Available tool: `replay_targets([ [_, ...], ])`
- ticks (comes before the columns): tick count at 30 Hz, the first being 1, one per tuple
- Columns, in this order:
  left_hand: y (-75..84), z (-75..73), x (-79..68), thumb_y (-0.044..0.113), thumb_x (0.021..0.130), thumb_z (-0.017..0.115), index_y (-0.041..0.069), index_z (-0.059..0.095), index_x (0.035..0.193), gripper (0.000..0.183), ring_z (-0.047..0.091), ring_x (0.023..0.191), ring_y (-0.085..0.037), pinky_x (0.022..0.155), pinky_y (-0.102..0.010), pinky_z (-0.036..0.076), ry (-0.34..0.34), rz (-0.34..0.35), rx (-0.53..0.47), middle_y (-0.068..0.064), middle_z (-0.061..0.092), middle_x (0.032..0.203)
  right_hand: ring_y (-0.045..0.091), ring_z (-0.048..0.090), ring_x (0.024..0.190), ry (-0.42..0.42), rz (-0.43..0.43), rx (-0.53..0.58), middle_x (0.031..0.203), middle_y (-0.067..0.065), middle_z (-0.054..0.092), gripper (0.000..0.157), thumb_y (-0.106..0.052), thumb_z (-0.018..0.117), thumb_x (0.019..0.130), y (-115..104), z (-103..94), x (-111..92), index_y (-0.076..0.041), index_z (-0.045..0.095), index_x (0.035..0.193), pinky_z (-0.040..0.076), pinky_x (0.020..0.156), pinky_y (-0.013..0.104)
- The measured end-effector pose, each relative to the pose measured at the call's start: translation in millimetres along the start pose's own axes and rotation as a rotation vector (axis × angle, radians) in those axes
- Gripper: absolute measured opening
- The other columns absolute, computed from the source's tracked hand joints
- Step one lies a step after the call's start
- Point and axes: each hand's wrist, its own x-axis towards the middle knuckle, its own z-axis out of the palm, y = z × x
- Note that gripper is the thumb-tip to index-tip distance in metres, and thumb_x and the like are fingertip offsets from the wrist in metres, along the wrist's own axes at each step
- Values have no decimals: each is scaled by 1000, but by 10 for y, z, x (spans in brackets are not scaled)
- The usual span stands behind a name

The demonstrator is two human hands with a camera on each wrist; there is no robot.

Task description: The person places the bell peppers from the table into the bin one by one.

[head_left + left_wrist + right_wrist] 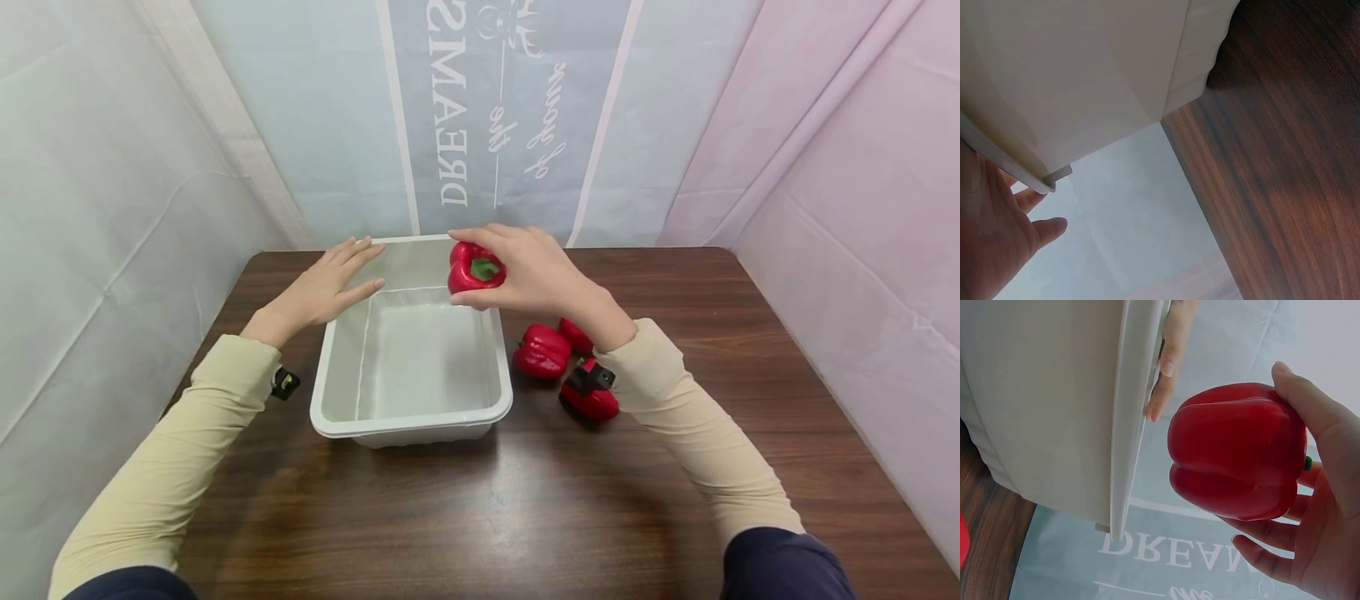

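Note:
My right hand grips a red bell pepper between thumb and fingers, above the right rim of a white plastic tub. The pepper's green stem faces the palm, and in the right wrist view its smooth lobed body shows whole beside the tub's rim. Over the tub's left rim, my left hand is spread with its fingers fairly straight and holds nothing. The tub's bare inside floor is visible.
Right of the tub, a red bell pepper lies on the dark wooden table. Two more, a rear pepper and a front pepper, are partly covered by my right wrist and its camera. Fabric walls enclose the back and sides.

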Motion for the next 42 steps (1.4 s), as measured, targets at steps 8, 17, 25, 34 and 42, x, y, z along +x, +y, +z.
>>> replay_targets([
  [8,1,-2,-1,57,94,35,27,16,149,66,2,143,-31,111,-57,8,5,3,-5,-10,12,155,7,55,93,-13,11,15,113,-7,59,73,-65,62,73,-7,15,34,-29,47,134,46,76,32],
  [17,2,-8,2,58,94,34,29,14,149,66,-2,143,-28,111,-58,7,-8,-7,-6,-8,10,156,7,55,93,-3,-6,19,112,-5,59,73,-64,62,74,0,78,42,-28,48,135,45,77,33],
  [25,8,-8,-8,59,94,33,30,13,149,66,-2,143,-28,111,-58,7,-14,-11,-2,-6,8,156,9,56,94,-11,-11,16,113,-4,59,74,-64,63,73,13,141,41,-25,48,135,45,77,33],
  [34,26,-12,-19,58,94,34,30,15,149,65,-2,143,-29,111,-58,7,-12,-12,-8,-7,8,156,10,54,99,-9,-19,2,116,-4,59,75,-64,62,74,32,208,48,-26,46,137,42,79,35],
  [42,41,-12,-25,58,94,34,29,16,149,65,0,143,-30,111,-58,8,-7,-17,-6,-9,9,156,10,52,103,-25,-14,-3,118,-3,58,76,-65,62,74,21,231,56,-27,45,137,41,83,36],
])
